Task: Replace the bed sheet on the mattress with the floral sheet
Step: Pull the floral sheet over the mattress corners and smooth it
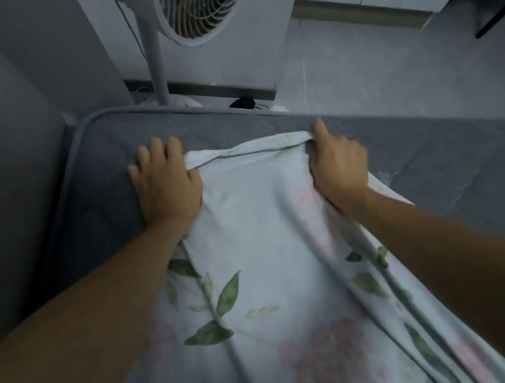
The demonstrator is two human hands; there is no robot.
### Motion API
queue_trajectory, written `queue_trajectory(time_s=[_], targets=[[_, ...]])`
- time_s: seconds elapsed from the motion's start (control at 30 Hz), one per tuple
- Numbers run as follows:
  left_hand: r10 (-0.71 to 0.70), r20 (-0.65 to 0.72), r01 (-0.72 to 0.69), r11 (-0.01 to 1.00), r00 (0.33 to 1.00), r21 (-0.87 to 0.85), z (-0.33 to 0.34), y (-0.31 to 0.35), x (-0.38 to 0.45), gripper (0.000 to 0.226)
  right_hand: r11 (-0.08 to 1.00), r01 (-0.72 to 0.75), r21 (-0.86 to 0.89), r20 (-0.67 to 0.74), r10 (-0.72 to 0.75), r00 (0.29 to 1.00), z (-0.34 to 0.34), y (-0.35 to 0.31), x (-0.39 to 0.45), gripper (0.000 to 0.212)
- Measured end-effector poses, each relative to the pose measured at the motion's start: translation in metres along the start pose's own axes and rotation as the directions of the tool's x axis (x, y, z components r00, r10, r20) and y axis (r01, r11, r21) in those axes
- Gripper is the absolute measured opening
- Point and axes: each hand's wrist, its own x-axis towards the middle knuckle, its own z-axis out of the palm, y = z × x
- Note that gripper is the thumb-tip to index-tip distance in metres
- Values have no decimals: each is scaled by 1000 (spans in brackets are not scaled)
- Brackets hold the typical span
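Dim bluish light, blurred wide-angle edges

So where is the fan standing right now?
In the head view, the fan stands at the top, just beyond the far end of the mattress, against the wall.

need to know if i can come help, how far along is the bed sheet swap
Done: the old sheet looks gone, with the grey mattress bare at its far end. In hand: the left hand and right hand hold the floral sheet's top edge near that end. Left: the sheet is still a bunched strip, so spreading, covering the corners and tucking remain.
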Motion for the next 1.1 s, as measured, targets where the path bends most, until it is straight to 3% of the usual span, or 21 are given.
queue_trajectory(time_s=[0.17, 0.27, 0.37, 0.5, 0.6, 0.73, 0.87, 0.93, 1.0, 1.07, 1.1], targets=[[74, -1, -74, 997, 997, -16, 11, -2, 35, 22, 959, 284, 24, 137, -284, 949, 13, -3, 101, 10], [184, -24, -184, 983, 983, -23, 16, 3, 52, 16, 939, 336, 72, 174, -344, 923, 29, -9, 122, 15], [203, -55, -207, 974, 978, -95, 21, 4, 59, 14, 951, 259, 167, 300, -299, 906, 37, -13, 141, 26], [182, -39, -186, 973, 983, -137, 24, 4, 61, 11, 924, 28, 382, 498, -232, 835, 38, -20, 167, 41], [166, -15, -166, 976, 986, -138, 24, 4, 61, 11, 872, -26, 488, 502, -256, 826, 32, -25, 182, 38], [158, 34, -153, 981, 987, -116, 23, 5, 61, 21, 858, 12, 513, 465, -290, 836, 14, -32, 210, 32], [140, 67, -131, 985, 988, -114, 22, 5, 62, 29, 888, -16, 460, 386, -184, 904, -7, -18, 255, 29], [137, 70, -129, 986, 988, -109, 22, 6, 62, 30, 916, -50, 397, 425, -135, 895, -2, -8, 262, 33], [137, 55, -130, 986, 989, -108, 22, 7, 61, 28, 924, -117, 365, 615, -145, 775, 6, -4, 249, 45], [135, 47, -130, 986, 990, -109, 22, 8, 62, 26, 923, -183, 339, 815, -191, 547, 9, -6, 229, 59], [135, 51, -129, 986, 990, -108, 22, 7, 62, 26, 924, -175, 338, 858, -227, 461, 11, -7, 223, 53]])
